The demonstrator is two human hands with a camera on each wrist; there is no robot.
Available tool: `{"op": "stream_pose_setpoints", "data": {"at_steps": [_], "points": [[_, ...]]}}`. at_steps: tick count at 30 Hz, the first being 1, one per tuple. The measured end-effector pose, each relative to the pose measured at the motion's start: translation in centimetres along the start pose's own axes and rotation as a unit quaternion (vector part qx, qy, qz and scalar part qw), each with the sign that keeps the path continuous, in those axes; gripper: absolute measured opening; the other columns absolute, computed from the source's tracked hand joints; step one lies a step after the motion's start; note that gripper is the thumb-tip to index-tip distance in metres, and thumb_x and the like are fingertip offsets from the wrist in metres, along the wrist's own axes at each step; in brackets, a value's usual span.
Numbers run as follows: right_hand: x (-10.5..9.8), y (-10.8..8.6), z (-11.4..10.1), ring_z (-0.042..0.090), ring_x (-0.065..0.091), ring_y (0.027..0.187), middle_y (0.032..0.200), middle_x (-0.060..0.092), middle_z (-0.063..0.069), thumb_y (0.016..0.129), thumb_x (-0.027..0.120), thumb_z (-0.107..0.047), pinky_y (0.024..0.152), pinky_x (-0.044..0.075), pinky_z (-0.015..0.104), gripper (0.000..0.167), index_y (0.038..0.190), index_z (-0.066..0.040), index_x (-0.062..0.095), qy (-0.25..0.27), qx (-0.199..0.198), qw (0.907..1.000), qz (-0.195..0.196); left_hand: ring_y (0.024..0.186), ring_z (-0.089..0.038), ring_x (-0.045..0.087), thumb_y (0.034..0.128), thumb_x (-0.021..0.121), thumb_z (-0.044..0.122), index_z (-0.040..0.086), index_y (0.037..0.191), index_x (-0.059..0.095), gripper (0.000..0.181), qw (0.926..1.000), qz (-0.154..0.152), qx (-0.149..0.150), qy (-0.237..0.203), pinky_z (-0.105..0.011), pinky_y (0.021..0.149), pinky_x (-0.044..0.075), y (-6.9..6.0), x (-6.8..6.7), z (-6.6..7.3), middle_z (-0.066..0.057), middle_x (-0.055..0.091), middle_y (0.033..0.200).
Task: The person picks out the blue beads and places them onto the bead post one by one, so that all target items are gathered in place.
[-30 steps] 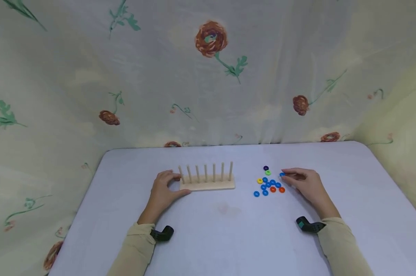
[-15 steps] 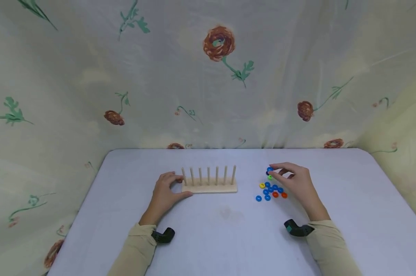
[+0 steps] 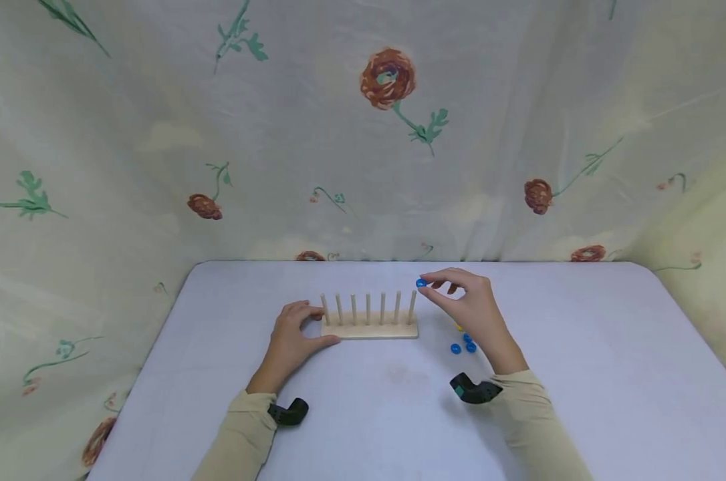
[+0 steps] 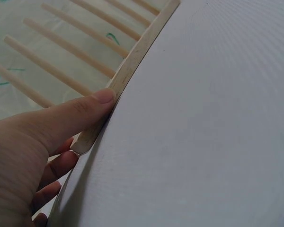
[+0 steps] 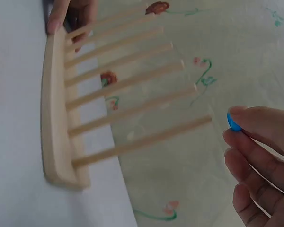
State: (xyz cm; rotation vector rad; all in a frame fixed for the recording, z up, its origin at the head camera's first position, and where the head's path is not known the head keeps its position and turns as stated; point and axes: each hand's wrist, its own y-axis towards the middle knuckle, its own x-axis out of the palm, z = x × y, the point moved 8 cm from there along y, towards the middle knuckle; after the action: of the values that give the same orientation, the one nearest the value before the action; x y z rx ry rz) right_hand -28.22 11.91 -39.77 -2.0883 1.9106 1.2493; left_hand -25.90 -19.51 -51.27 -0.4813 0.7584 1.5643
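Note:
A light wooden rack (image 3: 369,331) with a row of several upright pegs stands on the table. My left hand (image 3: 293,344) grips its left end, the thumb (image 4: 103,97) along the front edge and the fingers round the end. Between thumb and forefinger my right hand (image 3: 468,307) pinches a small blue ring (image 3: 421,283). In the right wrist view that blue ring (image 5: 234,122) is just off the tip of the nearest peg (image 5: 146,138), apart from it. All the pegs are bare.
Loose blue rings (image 3: 456,349) and a yellow ring (image 3: 459,328) lie on the white table (image 3: 363,414) right of the rack, partly hidden by my right hand. A flowered cloth (image 3: 315,133) hangs behind the table.
My right hand has carried the blue ring leftward from beside the loose rings to near the rack's rightmost peg. The left hand keeps its grip on the rack; the head view has shifted slightly.

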Motion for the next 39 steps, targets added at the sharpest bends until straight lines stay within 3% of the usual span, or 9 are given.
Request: {"op": "stream_pose_setpoints", "data": {"at_steps": [3,8,14,19,28,39], "points": [[0.9,0.4,-1.0,0.015,0.070,0.092,0.099,0.079,-0.001,0.090,0.082,-0.019,0.081,0.056,0.034,0.021,0.111,-0.014,0.080,0.016,-0.013,0.9998,-0.002,0.140,-0.036,0.049,0.0703,0.096,0.036,0.012,0.117,0.075,0.057,1.0000,0.000,0.000,0.005,-0.058,0.119,0.039,0.0,0.1,0.1,-0.016,0.062,0.142],[2.7,0.9,-2.3,0.013,0.069,0.095,0.100,0.079,-0.003,0.090,0.082,-0.021,0.083,0.056,0.031,0.021,0.111,-0.017,0.080,0.041,-0.008,0.9989,-0.021,0.141,-0.035,0.048,0.0698,0.096,0.037,0.013,0.117,0.075,0.058,1.0000,-0.006,-0.007,0.004,-0.057,0.120,0.039,-0.2,0.3,-0.1,-0.016,0.061,0.143],[5.5,1.4,-3.7,0.016,0.070,0.101,0.109,0.079,-0.002,0.091,0.081,-0.023,0.083,0.062,0.047,0.020,0.110,-0.018,0.081,0.055,0.007,0.9963,-0.065,0.141,-0.035,0.048,0.0700,0.096,0.038,0.013,0.118,0.075,0.058,0.9999,-0.004,-0.007,0.012,-0.058,0.120,0.039,-0.3,0.3,-0.3,-0.016,0.060,0.144],[7.6,1.7,-5.2,0.017,0.070,0.102,0.110,0.079,-0.001,0.092,0.080,-0.025,0.084,0.061,0.041,0.022,0.112,-0.016,0.080,0.036,-0.009,0.9956,-0.086,0.142,-0.035,0.048,0.0709,0.096,0.039,0.014,0.119,0.075,0.058,0.9998,-0.006,-0.010,0.018,-0.059,0.119,0.039,-0.3,0.4,-0.2,-0.016,0.061,0.145],[10.2,2.6,-7.6,0.017,0.071,0.099,0.107,0.080,0.001,0.091,0.080,-0.021,0.081,0.062,0.041,0.021,0.111,-0.013,0.081,0.033,-0.049,0.9950,-0.081,0.142,-0.036,0.047,0.0720,0.095,0.039,0.013,0.119,0.074,0.057,0.9996,-0.007,-0.016,0.024,-0.063,0.118,0.039,-0.3,0.3,0.0,-0.017,0.061,0.145],[12.0,2.9,-9.9,0.021,0.072,0.103,0.104,0.081,0.003,0.091,0.081,-0.020,0.100,0.056,0.044,0.019,0.108,-0.012,0.081,-0.020,-0.103,0.9934,-0.045,0.142,-0.036,0.047,0.0727,0.094,0.040,0.013,0.117,0.074,0.056,0.9999,-0.005,-0.011,0.007,-0.063,0.117,0.039,0.0,-0.1,0.1,-0.015,0.062,0.143]]}}
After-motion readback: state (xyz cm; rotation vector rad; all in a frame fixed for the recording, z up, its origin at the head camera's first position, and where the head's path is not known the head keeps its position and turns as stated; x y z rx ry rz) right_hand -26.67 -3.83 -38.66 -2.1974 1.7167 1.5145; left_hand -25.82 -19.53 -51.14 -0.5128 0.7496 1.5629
